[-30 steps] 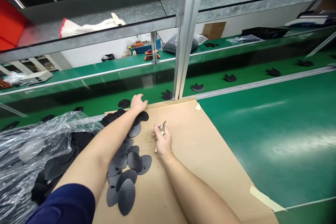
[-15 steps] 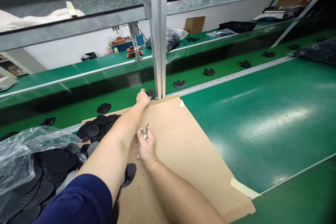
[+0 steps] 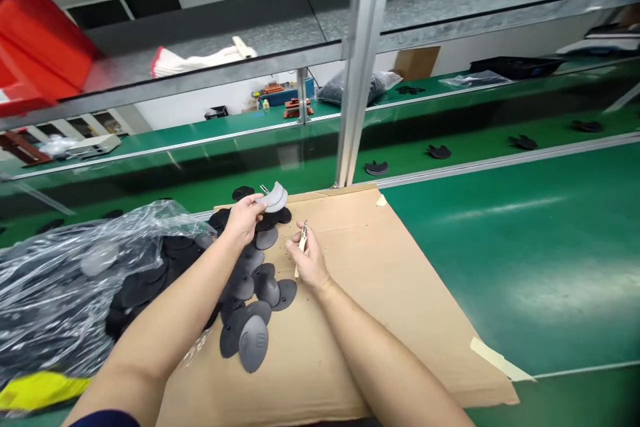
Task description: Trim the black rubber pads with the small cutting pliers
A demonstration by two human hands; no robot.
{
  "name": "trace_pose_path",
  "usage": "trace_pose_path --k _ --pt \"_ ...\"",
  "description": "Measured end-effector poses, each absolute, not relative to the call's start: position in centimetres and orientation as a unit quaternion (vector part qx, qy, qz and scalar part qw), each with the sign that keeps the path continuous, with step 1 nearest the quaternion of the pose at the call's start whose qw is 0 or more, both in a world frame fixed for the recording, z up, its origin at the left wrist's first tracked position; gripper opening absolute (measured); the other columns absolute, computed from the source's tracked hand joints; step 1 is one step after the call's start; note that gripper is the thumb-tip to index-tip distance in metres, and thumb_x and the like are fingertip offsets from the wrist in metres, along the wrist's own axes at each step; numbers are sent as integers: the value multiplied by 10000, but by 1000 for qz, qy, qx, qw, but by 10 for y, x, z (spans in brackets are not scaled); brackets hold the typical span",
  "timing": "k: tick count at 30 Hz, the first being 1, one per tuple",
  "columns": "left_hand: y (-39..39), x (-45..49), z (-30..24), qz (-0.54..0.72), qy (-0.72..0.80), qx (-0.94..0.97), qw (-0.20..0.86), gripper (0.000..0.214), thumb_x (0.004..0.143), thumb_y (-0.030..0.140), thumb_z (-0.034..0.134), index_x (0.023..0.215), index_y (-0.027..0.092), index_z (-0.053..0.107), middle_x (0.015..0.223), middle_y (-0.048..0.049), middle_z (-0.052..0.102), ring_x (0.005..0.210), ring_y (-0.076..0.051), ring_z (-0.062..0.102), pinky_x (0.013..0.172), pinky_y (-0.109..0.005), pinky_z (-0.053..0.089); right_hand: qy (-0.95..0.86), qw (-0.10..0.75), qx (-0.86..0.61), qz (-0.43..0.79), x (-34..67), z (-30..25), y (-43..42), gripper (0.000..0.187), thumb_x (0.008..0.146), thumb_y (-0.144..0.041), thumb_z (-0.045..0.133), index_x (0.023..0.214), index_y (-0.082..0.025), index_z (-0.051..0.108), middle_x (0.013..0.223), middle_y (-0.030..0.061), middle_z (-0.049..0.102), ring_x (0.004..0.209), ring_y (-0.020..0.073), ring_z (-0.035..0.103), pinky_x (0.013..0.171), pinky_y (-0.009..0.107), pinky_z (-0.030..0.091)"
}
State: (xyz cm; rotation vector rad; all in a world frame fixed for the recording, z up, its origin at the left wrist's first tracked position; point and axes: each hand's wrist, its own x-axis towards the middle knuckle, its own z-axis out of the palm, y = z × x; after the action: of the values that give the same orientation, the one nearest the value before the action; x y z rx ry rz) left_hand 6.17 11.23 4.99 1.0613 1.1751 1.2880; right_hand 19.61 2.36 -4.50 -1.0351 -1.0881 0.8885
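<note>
My left hand (image 3: 245, 219) pinches a dark grey plastic piece (image 3: 275, 199) with curved, crescent-like lobes and a thin stem, held up over the far edge of the cardboard sheet (image 3: 380, 307). My right hand (image 3: 313, 261) is closed around a small tool (image 3: 303, 239) with a cream handle and a metal tip, pointing up; its exact kind is unclear. Between and below my hands lie several loose dark oval discs (image 3: 253, 343), overlapping on the cardboard. Dark crumbs are scattered near the right hand.
A clear plastic bag (image 3: 95, 280) of black discs lies left, with something yellow (image 3: 43, 390) beside it. Behind the cardboard, more crescent pieces (image 3: 439, 152) sit on a green belt. A metal post (image 3: 361, 73) and overhead shelf with a red bin (image 3: 40, 47) stand ahead.
My left hand has drawn back from the belt by the post, bringing the crescent piece over the cardboard. The right hand still holds the tool. The view has turned left.
</note>
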Motion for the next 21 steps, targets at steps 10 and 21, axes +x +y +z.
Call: trace_pose_path --k 10,21 --pt "5 0 8 605 367 241 665 329 653 259 798 921 197 616 900 -20 690 834 -159 662 729 -322 545 -640 574 -434 270 196 -37 16 522 882 -310 534 1374 -181 414 1239 137 568 1070 223 569 950 425 472" --pt "0 -2 3 605 393 235 651 515 583 273 852 1040 183 632 848 -1 670 733 -83 616 688 -188 507 -825 396 -386 113 190 -19 -1 426 897 -284 540 1311 -200 487 1110 124 635 980 256 593 893 449 493"
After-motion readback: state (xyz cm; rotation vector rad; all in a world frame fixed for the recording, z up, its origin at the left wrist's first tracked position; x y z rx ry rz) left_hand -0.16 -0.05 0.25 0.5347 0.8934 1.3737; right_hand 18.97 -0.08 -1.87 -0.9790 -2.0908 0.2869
